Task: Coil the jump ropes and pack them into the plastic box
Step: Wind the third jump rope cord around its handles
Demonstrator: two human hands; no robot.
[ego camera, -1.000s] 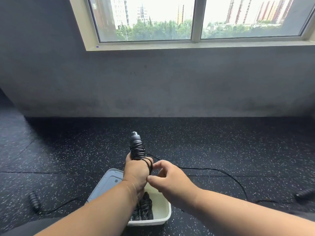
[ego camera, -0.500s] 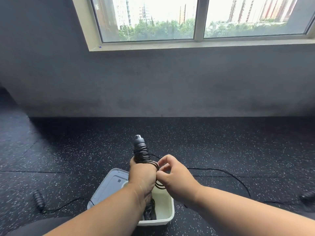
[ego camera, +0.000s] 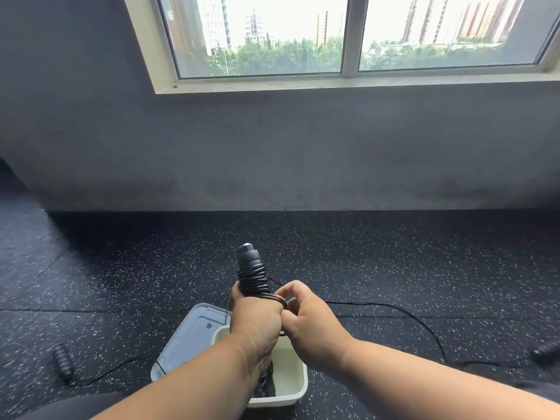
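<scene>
Gripping a ribbed black handle (ego camera: 251,269) upright, the left hand (ego camera: 255,318) holds firm while right fingers (ego camera: 289,291) pinch thin cord (ego camera: 378,305).

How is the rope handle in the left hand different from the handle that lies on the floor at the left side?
The held handle stands upright, gripped by the left hand; the floor handle lies flat on the speckled floor, untouched. Many turns of cord are wound round the held handle; the floor handle has only one loose cord trailing from it. The held handle is above the plastic box; the floor handle lies left of it. Both are black and ribbed.
</scene>
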